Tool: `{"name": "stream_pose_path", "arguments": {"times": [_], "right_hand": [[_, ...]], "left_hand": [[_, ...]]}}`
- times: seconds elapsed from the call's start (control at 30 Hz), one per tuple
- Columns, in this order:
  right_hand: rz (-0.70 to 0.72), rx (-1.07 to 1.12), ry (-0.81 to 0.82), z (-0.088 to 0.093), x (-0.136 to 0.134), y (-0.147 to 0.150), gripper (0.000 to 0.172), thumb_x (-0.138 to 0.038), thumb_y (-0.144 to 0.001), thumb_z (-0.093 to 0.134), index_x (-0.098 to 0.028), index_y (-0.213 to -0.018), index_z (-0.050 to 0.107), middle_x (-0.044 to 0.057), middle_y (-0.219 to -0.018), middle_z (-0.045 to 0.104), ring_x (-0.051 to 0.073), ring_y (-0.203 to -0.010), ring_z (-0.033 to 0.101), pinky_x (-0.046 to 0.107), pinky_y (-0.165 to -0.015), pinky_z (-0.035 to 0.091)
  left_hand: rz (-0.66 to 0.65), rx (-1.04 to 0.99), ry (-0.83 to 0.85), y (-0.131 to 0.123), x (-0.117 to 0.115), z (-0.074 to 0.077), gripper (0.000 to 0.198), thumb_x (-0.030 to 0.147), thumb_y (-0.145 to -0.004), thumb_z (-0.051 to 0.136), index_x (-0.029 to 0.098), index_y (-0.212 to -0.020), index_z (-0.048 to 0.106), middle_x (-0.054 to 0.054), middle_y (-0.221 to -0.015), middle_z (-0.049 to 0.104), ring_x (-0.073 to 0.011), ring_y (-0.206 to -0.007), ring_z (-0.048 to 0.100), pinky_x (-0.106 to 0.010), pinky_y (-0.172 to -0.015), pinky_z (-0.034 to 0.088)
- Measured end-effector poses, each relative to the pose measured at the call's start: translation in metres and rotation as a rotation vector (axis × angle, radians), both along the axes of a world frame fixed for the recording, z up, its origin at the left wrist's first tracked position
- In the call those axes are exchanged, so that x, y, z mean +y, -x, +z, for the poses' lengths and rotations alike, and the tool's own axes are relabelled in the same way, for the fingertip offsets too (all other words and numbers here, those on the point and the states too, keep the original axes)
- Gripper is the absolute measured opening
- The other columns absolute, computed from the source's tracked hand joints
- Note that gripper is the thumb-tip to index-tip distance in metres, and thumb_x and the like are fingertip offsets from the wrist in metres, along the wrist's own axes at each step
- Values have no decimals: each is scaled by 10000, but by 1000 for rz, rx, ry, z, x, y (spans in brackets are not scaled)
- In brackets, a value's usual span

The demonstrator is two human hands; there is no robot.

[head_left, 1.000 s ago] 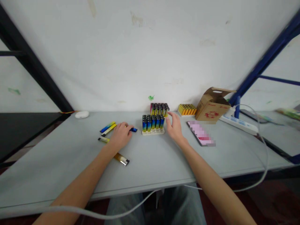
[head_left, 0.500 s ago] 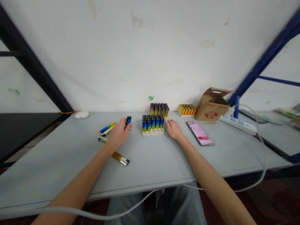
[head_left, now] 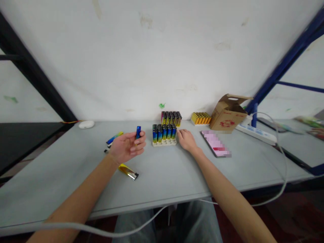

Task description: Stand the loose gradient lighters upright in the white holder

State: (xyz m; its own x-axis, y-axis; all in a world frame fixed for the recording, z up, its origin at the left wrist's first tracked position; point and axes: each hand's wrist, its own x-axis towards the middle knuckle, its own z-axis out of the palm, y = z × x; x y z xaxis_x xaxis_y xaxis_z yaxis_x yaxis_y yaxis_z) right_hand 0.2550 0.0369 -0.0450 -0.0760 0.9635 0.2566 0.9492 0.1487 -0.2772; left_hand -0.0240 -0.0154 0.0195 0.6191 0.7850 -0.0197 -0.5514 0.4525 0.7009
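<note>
My left hand (head_left: 126, 146) is raised over the table, palm turned partly up, its fingers closed around a blue lighter (head_left: 138, 131) held upright. Just right of it stands a white rack (head_left: 164, 144) with rows of blue-to-yellow lighters (head_left: 164, 131); its front holes hold none. Resting on the table at the rack's right end is my right hand (head_left: 186, 139), fingers loosely stretched toward the corner, with nothing visible in them. Behind and below my left hand lie loose lighters: a blue-yellow one (head_left: 114, 137), a yellow one with a silver top (head_left: 129, 171), and others partly covered.
Against the wall stand a block of dark-topped lighters (head_left: 171, 118) and a tray of yellow-orange lighters (head_left: 201, 118). Further right are an open cardboard box (head_left: 225, 118), a phone (head_left: 214, 143) and a power strip (head_left: 258, 133). A white case (head_left: 86, 124) sits back left. A cable crosses the front edge.
My left hand has rolled palm-up, and the lighter in it now shows more of its blue body. My right hand has stayed beside the rack.
</note>
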Motion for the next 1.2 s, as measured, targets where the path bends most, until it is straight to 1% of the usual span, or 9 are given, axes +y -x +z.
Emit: {"name": "stream_pose_path", "arguments": {"times": [0.2,0.37,0.47,0.53,0.63,0.8,0.87,1.03,1.2], "right_hand": [[-10,-4,15,0,-1,1,512,-366,-1027,218,-138,-1030,676,151,-1099,681,219,-1058,586,306,-959,357],[-9,-14,13,-1,-1,1,509,-362,-1027,218,-138,-1018,675,149,-1101,679,218,-1053,585,306,-957,357],[-5,-17,7,-1,-1,0,507,-357,-1027,219,-138,-1002,675,148,-1098,677,217,-1051,585,305,-958,357],[-2,-16,4,-2,-1,0,506,-355,-1027,220,-138,-997,676,147,-1092,677,217,-1054,584,303,-961,357],[0,-10,8,-2,-1,0,503,-358,-1026,225,-137,-1005,677,147,-1098,676,221,-1066,579,307,-967,356],[-3,-2,17,-1,-1,0,500,-356,-1026,226,-137,-1025,676,154,-1112,671,224,-1077,573,313,-972,347],[2,0,22,0,-1,1,496,-351,-1025,229,-136,-1029,676,155,-1116,670,223,-1083,572,312,-977,341],[-1,0,17,-1,-1,1,483,-345,-1025,238,-136,-1038,673,153,-1122,667,217,-1086,572,309,-979,341],[-5,0,12,-1,-1,1,485,-349,-1025,238,-141,-1032,676,151,-1116,669,220,-1085,576,310,-978,348]], "left_hand": [[-12,-3,6,0,1,-1,147,172,-786,461,109,-709,570,17,-536,386,-77,-374,351,-204,-376,354],[121,20,9,-9,3,-2,133,153,-811,472,119,-746,583,-58,-626,526,-153,-567,533,-270,-539,468],[205,56,-7,-12,5,-5,88,139,-838,509,151,-825,595,-51,-716,582,-171,-677,590,-304,-641,499],[224,81,-33,-13,5,-7,77,160,-850,543,182,-892,603,-22,-721,572,-158,-650,582,-287,-606,486],[203,91,-46,-13,5,-6,107,213,-866,539,187,-938,615,1,-667,509,-117,-532,490,-229,-495,408],[132,150,16,-14,4,-2,445,452,-911,356,118,-753,605,-22,-603,431,-134,-500,435,-261,-474,409],[128,183,21,-14,4,-2,509,477,-925,290,127,-684,570,-21,-596,414,-129,-488,416,-255,-458,393],[127,246,3,-17,5,-5,491,443,-945,270,150,-623,498,3,-594,373,-107,-468,373,-227,-445,372],[148,315,-24,-19,7,-8,523,512,-949,264,167,-601,446,28,-562,327,-93,-436,334,-196,-396,324]]}}
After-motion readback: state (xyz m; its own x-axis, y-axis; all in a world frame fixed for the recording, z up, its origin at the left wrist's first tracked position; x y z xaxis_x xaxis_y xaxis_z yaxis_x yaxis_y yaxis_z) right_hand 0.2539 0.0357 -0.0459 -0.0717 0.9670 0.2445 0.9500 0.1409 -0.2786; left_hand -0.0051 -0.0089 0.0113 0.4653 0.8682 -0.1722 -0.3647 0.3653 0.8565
